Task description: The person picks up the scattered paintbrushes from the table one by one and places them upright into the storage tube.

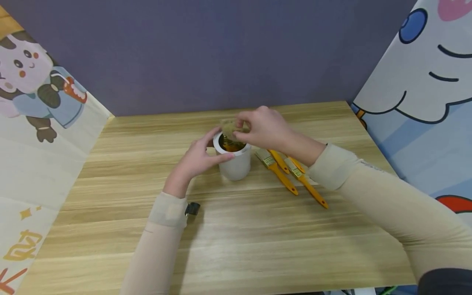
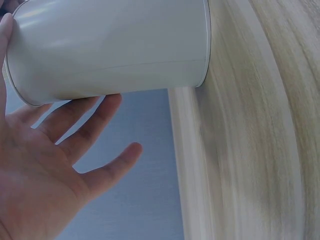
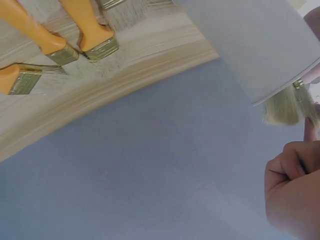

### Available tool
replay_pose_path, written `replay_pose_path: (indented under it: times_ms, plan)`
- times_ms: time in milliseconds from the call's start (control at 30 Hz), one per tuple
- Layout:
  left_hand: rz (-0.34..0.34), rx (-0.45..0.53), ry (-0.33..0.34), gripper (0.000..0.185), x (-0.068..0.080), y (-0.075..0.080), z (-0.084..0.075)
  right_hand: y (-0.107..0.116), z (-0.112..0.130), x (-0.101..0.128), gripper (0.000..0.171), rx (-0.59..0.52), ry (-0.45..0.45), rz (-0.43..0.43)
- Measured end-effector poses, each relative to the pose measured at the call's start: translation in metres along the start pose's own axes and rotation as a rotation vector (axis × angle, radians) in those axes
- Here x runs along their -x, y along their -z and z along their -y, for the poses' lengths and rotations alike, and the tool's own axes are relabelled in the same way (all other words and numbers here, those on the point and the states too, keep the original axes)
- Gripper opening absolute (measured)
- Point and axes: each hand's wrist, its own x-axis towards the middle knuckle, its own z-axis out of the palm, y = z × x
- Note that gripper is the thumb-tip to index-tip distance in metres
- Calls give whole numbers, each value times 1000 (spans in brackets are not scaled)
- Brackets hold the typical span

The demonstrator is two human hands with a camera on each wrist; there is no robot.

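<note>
A white cup point(image 1: 236, 164) stands upright on the wooden table point(image 1: 258, 233). My left hand point(image 1: 215, 144) holds it, thumb across the near side and forefinger at the rim. In the left wrist view the cup point(image 2: 110, 47) lies against the left hand point(image 2: 45, 170), whose outer fingers are spread free. My right hand point(image 1: 240, 127) hovers over the cup's mouth and pinches the pale bristles of a brush point(image 1: 229, 128) that stands in the cup. The right wrist view shows those bristles point(image 3: 282, 107) at the rim of the cup point(image 3: 255, 45), with the right hand point(image 3: 295, 190) curled below.
Three orange-handled brushes point(image 1: 280, 172) lie on the table just right of the cup, and their metal ferrules point(image 3: 97, 47) show in the right wrist view. A purple wall stands behind. Cartoon panels point(image 1: 40, 123) flank the table on the left and right.
</note>
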Motion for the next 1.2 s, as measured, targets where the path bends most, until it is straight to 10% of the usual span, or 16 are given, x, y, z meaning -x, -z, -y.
replay_pose_path:
  times_ms: [667,1200]
  plan:
    - [-7,-2,2,110,-2,-1,2,23,-18,9,38,-44,-112,36]
    - [-10,-1,-4,108,-3,0,2,31,-104,56,41,-99,-284,131]
